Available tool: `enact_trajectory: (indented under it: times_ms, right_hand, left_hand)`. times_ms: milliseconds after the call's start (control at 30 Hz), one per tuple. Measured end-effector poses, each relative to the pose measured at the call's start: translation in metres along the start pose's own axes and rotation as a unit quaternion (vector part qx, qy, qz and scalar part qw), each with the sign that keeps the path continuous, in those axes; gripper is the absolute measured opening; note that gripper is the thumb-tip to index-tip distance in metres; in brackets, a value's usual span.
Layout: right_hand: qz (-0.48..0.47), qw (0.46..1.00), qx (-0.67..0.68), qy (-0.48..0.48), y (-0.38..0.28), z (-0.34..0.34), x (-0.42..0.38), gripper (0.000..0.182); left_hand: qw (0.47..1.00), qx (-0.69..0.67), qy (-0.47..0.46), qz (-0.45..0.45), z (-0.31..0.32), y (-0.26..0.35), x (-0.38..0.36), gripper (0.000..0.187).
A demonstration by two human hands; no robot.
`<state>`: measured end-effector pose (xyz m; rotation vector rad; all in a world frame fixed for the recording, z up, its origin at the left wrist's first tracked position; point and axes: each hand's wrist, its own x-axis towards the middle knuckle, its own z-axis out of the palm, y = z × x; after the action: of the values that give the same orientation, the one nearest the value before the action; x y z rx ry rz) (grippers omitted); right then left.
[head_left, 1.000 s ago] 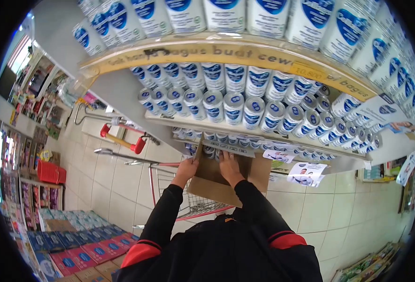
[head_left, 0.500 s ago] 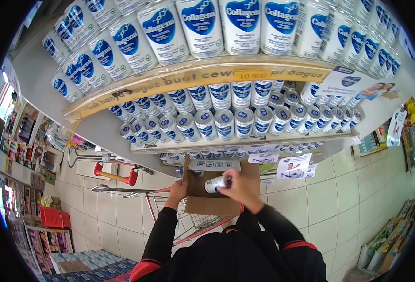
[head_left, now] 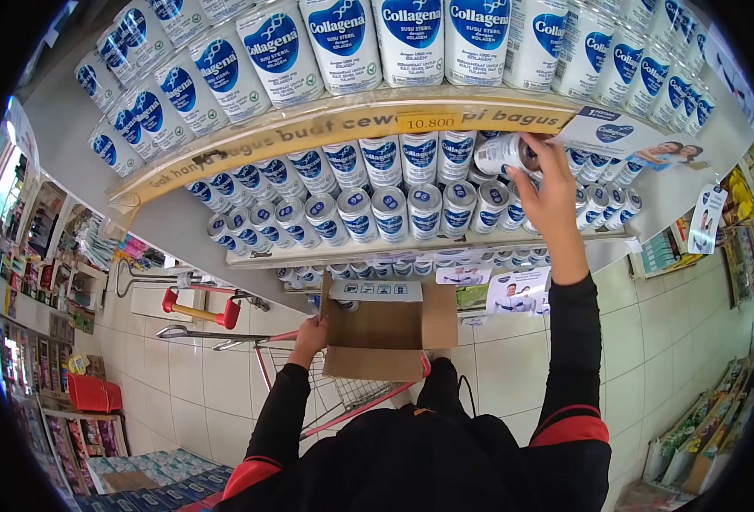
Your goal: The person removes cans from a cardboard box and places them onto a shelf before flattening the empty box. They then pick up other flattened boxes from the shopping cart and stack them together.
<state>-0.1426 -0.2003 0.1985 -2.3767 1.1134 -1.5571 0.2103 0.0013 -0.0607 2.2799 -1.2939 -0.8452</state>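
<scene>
Up at one o'clock our right hand [head_left: 549, 198] grips a can [head_left: 507, 154] at the edge of the packed middle shelf [head_left: 411, 247], little room among the rows. Our left hand [head_left: 309, 334] clasps the box [head_left: 377, 340] at six o'clock, over the cart [head_left: 343, 392]; its contents are hidden.
</scene>
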Motion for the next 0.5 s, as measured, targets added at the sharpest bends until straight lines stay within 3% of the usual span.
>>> enact_trajectory:
  times_ms: [233, 433, 500]
  right_hand:
    - [-0.017, 0.996, -0.083, -0.034, 0.024, 0.023, 0.019, 0.032]
    - [-0.047, 0.991, -0.118, -0.037, 0.033, 0.033, 0.024, 0.029]
    - [0.027, 0.996, -0.068, -0.054, 0.029, 0.033, 0.025, 0.032]
  left_hand:
    - [0.995, -0.064, -0.026, -0.076, -0.007, 0.018, -0.013, 0.035]
    - [0.997, -0.057, -0.009, -0.055, -0.002, 0.010, -0.009, 0.034]
    - [0.994, -0.078, -0.022, -0.078, -0.006, 0.019, -0.011, 0.034]
